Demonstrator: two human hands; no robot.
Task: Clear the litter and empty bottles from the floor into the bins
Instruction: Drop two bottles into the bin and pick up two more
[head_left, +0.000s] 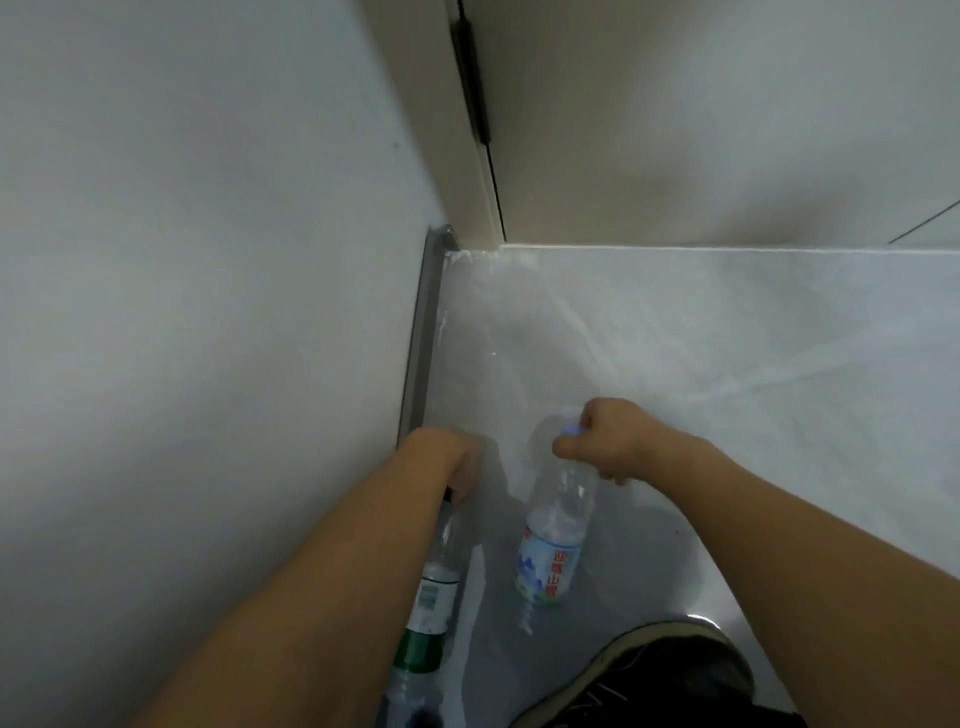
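Note:
My left hand (448, 457) grips the neck of a clear plastic bottle with a green and white label (431, 597), which hangs down close to the wall. My right hand (605, 436) grips the capped top of a second clear bottle with a blue and white label (550, 545); its pale blue cap shows between my fingers. Both bottles look empty and hang bottom-down above the pale floor (727, 338). No bin is in view.
A white wall (208, 312) with a grey skirting strip (423, 332) runs along the left. A beige door (675, 119) with a dark hinge stands at the back. My dark shoe (660, 675) is at the bottom right.

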